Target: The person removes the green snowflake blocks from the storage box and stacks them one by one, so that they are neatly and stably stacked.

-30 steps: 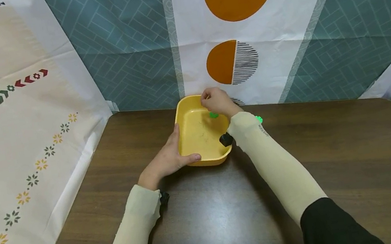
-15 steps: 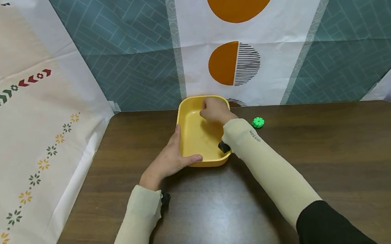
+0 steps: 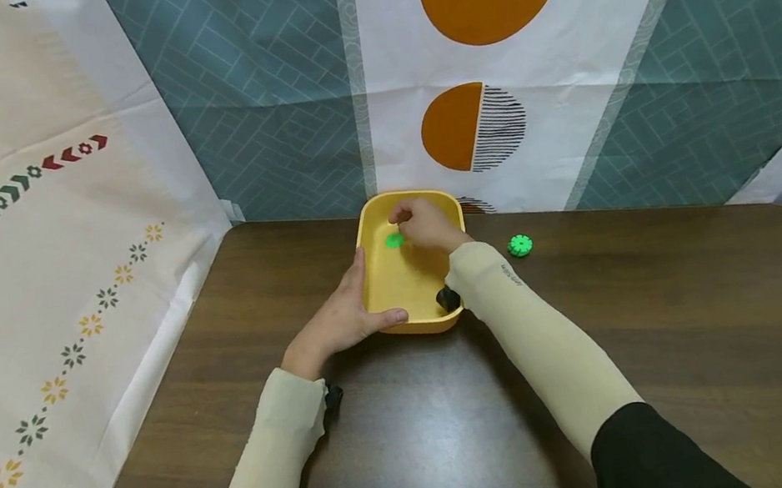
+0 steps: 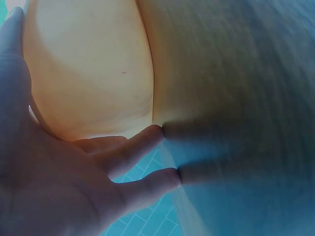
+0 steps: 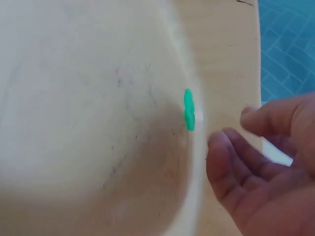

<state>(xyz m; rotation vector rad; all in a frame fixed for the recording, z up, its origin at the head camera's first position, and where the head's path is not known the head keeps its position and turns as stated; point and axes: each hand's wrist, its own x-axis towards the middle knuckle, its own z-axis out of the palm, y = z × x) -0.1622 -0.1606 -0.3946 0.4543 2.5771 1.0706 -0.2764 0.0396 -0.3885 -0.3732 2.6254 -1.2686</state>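
A yellow plastic tub (image 3: 405,284) stands at the table's back edge. My left hand (image 3: 331,325) holds its near left corner, thumb on the near rim and fingers along the left wall. In the left wrist view, two fingertips (image 4: 156,130) of that hand reach the tabletop beside the tub (image 4: 93,64). Over the tub's far right part is my right hand (image 3: 426,224), thumb and loosely bent fingers apart with nothing between them. Just past its fingertips shows a small green disc with a notched edge (image 3: 394,240), seen edge-on near the tub's wall in the right wrist view (image 5: 189,110).
A second green notched disc (image 3: 520,246) lies on the brown wooden table (image 3: 658,305), right of the tub. Patterned cloth (image 3: 267,127) hangs right behind the table's back edge. Another cloth (image 3: 69,326) borders the left side.
My right hand lowered into the tub as a fist, then its fingers parted. The green disc in the tub, hidden half a second ago, shows again farther left. My left hand stays put.
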